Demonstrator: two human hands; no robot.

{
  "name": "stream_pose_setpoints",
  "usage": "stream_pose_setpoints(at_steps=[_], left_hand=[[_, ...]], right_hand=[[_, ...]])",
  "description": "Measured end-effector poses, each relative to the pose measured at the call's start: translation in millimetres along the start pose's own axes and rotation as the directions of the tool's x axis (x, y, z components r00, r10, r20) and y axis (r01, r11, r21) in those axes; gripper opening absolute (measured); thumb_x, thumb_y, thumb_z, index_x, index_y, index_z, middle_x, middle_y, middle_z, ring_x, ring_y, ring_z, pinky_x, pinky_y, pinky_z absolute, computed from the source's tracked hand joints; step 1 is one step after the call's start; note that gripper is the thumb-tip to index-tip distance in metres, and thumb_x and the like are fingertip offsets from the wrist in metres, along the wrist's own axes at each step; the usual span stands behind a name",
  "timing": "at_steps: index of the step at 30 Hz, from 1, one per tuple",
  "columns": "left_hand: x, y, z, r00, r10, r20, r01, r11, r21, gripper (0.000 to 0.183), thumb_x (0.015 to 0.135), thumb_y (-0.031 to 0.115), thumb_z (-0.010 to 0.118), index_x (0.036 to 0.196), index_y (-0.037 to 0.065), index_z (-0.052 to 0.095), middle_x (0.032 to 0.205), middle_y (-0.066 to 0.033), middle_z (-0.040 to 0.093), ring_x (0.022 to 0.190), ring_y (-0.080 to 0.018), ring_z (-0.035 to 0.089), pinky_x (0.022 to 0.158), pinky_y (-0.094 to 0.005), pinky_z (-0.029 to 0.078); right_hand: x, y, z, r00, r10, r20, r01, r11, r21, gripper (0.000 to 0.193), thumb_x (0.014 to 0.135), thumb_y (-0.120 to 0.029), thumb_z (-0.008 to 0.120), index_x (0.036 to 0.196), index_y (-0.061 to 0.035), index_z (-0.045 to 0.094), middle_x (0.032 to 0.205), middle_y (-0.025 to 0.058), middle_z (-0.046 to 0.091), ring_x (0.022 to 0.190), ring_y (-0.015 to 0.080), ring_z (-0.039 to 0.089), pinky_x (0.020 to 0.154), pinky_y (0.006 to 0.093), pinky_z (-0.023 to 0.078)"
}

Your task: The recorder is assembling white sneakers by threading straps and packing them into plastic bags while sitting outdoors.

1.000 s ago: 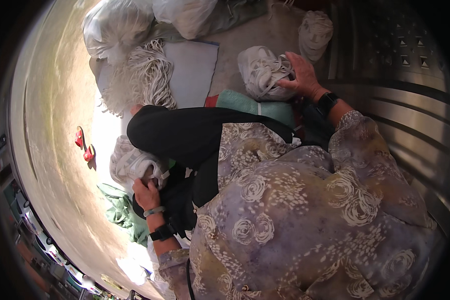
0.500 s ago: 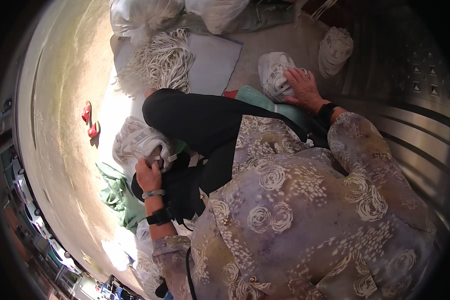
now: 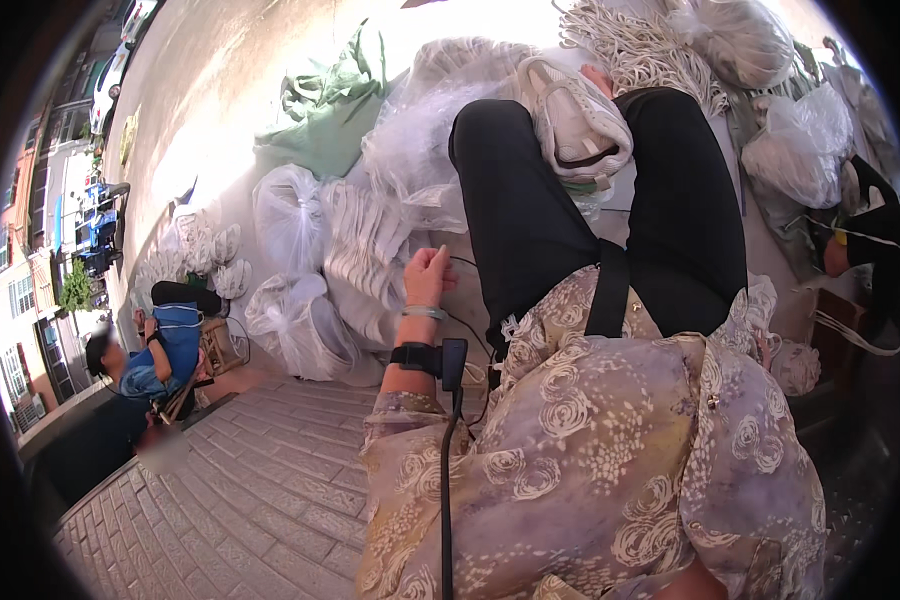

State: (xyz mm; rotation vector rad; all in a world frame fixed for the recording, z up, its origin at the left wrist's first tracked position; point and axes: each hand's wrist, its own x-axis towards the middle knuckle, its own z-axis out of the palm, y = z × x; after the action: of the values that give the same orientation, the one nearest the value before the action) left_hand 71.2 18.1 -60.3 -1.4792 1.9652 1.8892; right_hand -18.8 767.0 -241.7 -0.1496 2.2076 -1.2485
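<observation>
My left hand (image 3: 429, 277) is closed, its fingers curled in beside my left knee, and whatever it may hold is hidden. Just left of it lies a row of stacked white shoes (image 3: 360, 240), partly under clear plastic. A white sneaker (image 3: 570, 115) rests between my knees, its opening toward me. My right hand does not show; that side is covered by my patterned shirt (image 3: 660, 450). At my right hip, a white shoe (image 3: 795, 368) is partly in view.
Plastic bags of white goods (image 3: 290, 215) stand at left, with green cloth (image 3: 330, 120) beyond. White laces (image 3: 650, 50) and a clear bag (image 3: 800, 145) lie ahead right. A seated person in blue (image 3: 160, 350) is far left, and another person's dark-clad limb (image 3: 875, 225) is at right.
My view has swung left, bringing the brick paving and seated person into sight. My left hand has left the sneaker on my lap, and my right hand has gone out of view.
</observation>
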Motion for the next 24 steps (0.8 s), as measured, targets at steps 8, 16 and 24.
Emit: stream_pose_setpoints(at_steps=[8, 16, 24], left_hand=[[-67.6, -114.5, 67.4, 0.781, -0.226, 0.582, 0.401, 0.896, -0.191, 0.024, 0.083, 0.032, 0.054, 0.088, 0.009, 0.06, 0.078, -0.007, 0.061, 0.07, -0.0197, 0.062, 0.058, -0.0319, 0.048], [-106.0, -97.2, 67.3, 0.738, -0.256, 0.624, 0.28, 0.958, 0.062, 0.024, 0.082, 0.031, 0.054, 0.087, 0.008, 0.06, 0.076, -0.0075, 0.061, 0.07, -0.0197, 0.061, 0.058, -0.0319, 0.048], [-51.6, -62.3, 84.6, 0.567, -0.24, 0.788, 0.077, 0.968, 0.24, 0.023, 0.082, 0.03, 0.054, 0.085, 0.008, 0.06, 0.075, -0.0079, 0.061, 0.069, -0.0197, 0.061, 0.057, -0.0319, 0.048]], right_hand=[[-20.6, 33.4, -104.5, 0.958, -0.249, -0.143, 0.199, 0.935, -0.294, 0.03, 0.087, -0.023, 0.044, 0.109, -0.0022, 0.049, 0.108, 0.0109, 0.051, 0.098, 0.0237, 0.05, 0.082, 0.0321, 0.039], [117.7, -144.0, 140.4, 0.877, -0.376, -0.299, 0.175, 0.83, -0.53, 0.02, 0.086, -0.021, 0.045, 0.095, -0.0046, 0.052, 0.092, 0.0107, 0.053, 0.083, 0.0257, 0.053, 0.07, 0.0363, 0.043], [396.9, -260.8, 180.6, 0.783, -0.489, -0.385, -0.028, 0.591, -0.806, 0.015, 0.084, -0.019, 0.046, 0.081, -0.007, 0.055, 0.077, 0.0105, 0.056, 0.069, 0.0277, 0.057, 0.058, 0.0406, 0.047]])
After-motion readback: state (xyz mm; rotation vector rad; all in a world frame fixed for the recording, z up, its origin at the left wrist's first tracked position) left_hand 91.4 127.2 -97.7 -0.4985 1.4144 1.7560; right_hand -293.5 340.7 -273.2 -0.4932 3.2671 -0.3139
